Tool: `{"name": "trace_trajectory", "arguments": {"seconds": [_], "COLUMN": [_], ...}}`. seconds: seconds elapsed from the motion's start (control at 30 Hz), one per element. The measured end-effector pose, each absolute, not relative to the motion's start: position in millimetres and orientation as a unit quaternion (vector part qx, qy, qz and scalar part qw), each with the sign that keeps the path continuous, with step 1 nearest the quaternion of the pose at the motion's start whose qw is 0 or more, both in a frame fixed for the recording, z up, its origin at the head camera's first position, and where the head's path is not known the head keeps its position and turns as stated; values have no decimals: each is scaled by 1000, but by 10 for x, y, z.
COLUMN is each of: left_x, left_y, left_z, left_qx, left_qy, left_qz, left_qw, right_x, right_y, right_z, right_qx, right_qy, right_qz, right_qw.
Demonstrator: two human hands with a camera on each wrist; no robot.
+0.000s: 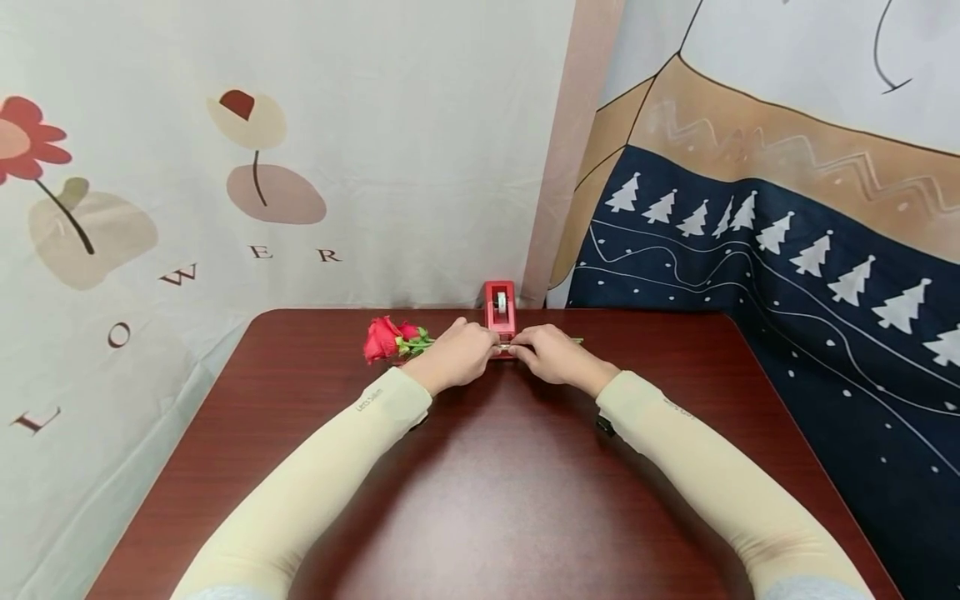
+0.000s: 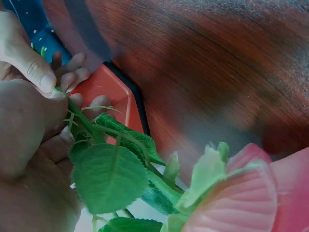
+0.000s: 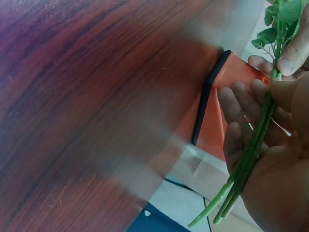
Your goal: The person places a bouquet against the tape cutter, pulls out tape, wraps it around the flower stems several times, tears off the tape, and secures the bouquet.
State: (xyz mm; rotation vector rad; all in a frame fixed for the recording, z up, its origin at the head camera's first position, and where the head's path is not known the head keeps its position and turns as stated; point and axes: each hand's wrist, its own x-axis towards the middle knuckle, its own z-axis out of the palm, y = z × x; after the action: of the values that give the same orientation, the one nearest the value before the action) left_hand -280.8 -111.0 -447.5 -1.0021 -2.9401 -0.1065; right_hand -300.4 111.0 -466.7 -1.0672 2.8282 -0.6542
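Observation:
Red roses (image 1: 382,339) lie across both hands near the table's back edge, blooms to the left and stems to the right. My left hand (image 1: 461,354) pinches the green stems (image 3: 251,150) just below the leaves (image 2: 111,179). Close beside it, my right hand (image 1: 558,354) pinches the same stems between thumb and fingers, and the cut ends run out past its palm. Right behind the hands stands a red tape dispenser (image 1: 500,292) with a roll of tape (image 1: 502,304) in it. Whether any tape is round the stems is too small to tell.
The dark red-brown wooden table (image 1: 495,483) reaches from me to the wall. Behind it hang a pale flower-print curtain (image 1: 420,167) and, to the right, a navy cloth with white trees (image 1: 675,250).

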Motion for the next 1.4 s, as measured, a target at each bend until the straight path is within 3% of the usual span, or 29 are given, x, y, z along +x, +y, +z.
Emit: {"name": "trace_trajectory", "arguments": {"seconds": [0.23,0.53,1.27,1.4], "left_x": [-2762,-2696,-2587,-2558], "left_y": [-1122,-1153,-1117,-1110], "left_z": [-4463,-4437,-4340,-4346], "left_qx": [-334,-344,-361,-357], "left_qy": [-942,-939,-924,-926], "left_qz": [-13,-12,-42,-44], "left_qw": [25,-2,-118,-117], "right_x": [-2979,-2937,-2924,-2920], "right_y": [1107,1112,1274,1303], "right_z": [-4648,-4645,-4597,-4608], "right_qx": [-355,-372,-362,-375], "right_qy": [910,901,879,870], "right_qz": [-215,-219,-268,-280], "right_qw": [16,36,157,156]}}
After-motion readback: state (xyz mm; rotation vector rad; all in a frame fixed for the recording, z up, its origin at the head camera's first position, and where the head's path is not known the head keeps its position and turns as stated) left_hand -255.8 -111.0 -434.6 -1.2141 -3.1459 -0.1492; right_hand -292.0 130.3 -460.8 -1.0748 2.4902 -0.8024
